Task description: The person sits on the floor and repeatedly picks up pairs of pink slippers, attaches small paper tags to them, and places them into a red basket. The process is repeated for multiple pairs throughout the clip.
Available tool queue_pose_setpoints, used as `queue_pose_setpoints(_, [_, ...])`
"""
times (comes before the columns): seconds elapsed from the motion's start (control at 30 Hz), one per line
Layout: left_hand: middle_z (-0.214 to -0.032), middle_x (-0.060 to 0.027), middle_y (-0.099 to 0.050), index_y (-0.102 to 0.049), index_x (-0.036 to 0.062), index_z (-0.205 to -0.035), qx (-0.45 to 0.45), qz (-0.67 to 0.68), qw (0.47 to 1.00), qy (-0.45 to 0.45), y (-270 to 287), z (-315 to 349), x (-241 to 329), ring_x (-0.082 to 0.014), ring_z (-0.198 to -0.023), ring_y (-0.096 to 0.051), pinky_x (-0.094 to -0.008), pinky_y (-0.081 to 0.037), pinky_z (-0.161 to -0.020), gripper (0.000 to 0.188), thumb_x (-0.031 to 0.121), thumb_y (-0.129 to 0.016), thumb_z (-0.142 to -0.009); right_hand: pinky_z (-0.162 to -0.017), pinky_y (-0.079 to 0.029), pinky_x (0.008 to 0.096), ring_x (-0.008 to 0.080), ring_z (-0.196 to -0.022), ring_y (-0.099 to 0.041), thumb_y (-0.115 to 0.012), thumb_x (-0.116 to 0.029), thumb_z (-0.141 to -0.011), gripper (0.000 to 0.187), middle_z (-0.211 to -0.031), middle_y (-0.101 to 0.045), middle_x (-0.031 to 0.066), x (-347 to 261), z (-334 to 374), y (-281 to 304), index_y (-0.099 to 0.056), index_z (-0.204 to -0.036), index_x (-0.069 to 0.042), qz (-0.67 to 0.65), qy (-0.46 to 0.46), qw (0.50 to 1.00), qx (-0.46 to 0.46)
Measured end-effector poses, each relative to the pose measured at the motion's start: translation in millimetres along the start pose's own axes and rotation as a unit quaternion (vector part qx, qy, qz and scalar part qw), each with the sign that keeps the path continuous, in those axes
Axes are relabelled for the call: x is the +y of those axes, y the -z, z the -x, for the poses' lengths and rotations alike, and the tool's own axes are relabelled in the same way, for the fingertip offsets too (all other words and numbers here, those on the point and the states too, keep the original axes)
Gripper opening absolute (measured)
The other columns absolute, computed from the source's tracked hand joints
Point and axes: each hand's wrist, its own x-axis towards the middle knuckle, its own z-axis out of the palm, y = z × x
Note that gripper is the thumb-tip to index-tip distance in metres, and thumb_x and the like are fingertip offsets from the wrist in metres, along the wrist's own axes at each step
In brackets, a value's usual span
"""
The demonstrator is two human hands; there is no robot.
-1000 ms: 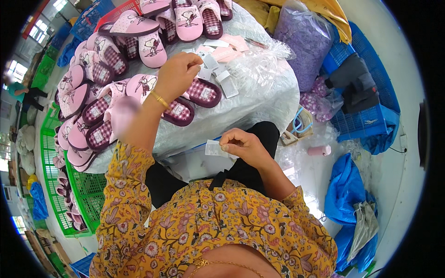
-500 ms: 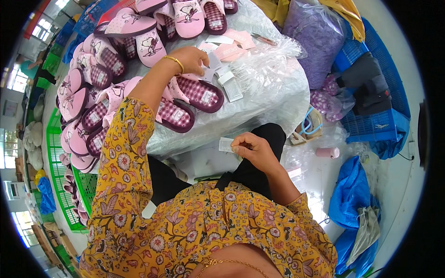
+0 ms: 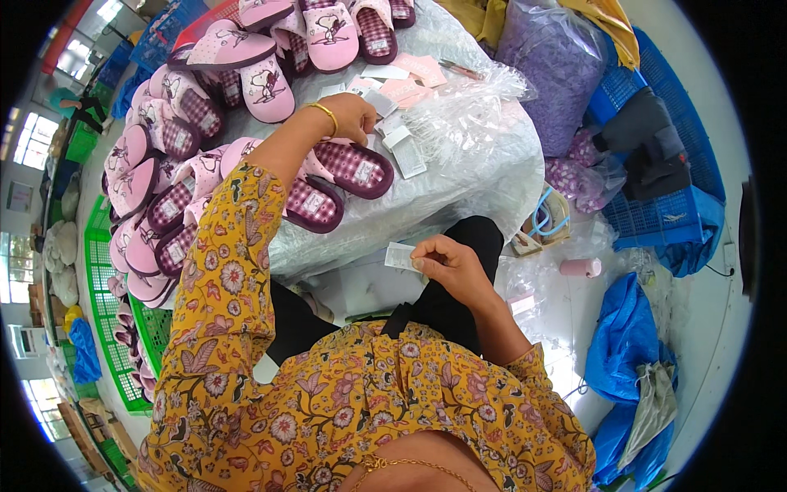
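Between thumb and fingers my right hand [image 3: 451, 264] pinches a small white printed label [image 3: 399, 256], held low in front of the plastic-covered table. My left hand [image 3: 348, 116] is over the table, its fingers bent down and drawn together beside a pink slipper with a plum checked insole [image 3: 361, 170]. Its fingertips are partly hidden, so what they grip cannot be made out. Right by that hand lie grey-white labels [image 3: 380, 103] and a white label strip [image 3: 406, 152]. Pink printed cards [image 3: 407, 88] lie beyond them.
Many pink slippers [image 3: 269, 90] are heaped on the table's left, above a green crate [image 3: 105, 279]. Small scissors or snips [image 3: 461, 69] lie at the back. On the right are a purple-filled bag [image 3: 551, 74], a blue basket [image 3: 709, 148] and a pink thread spool [image 3: 580, 268].
My left hand has shifted slightly right and down, its fingers now bent closer over the slipper's edge. My right hand stays nearly still with the label.
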Motion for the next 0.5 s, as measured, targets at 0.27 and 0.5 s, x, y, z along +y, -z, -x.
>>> queue_pose_setpoints(0.27, [-0.071, -0.0032, -0.064, -0.065, 0.0054, -0.078, 0.01, 0.068, 0.998, 0.007, 14.1, 1.4, -10.5, -0.0134, -0.066, -0.056, -0.0303, -0.046, -0.061, 0.023, 0.021, -0.079, -0.069, -0.069, -0.044, 0.021, 0.0044, -0.075, -0.052, -0.068, -0.007, -0.089, 0.007, -0.086, -0.058, -0.0028, -2.6, 16.0, -0.5, -0.066, -0.095, -0.003, -0.003, 0.014, 1.0, 0.019])
queue_pose_setpoints(0.5, [-0.072, 0.002, -0.058, -0.062, 0.0049, -0.08, 0.187, 0.322, 0.928, 0.015, 37.9, 58.5, 7.5, -0.0069, -0.066, -0.053, -0.0229, -0.041, -0.059, 0.02, 0.02, -0.075, -0.083, -0.068, -0.044, 0.021, 0.0042, -0.074, -0.052, -0.068, -0.005, -0.089, 0.008, -0.083, -0.059, -0.0031, -20.4, 8.8, -3.3, -0.066, -0.096, -0.002, -0.019, 0.08, 0.993, 0.08])
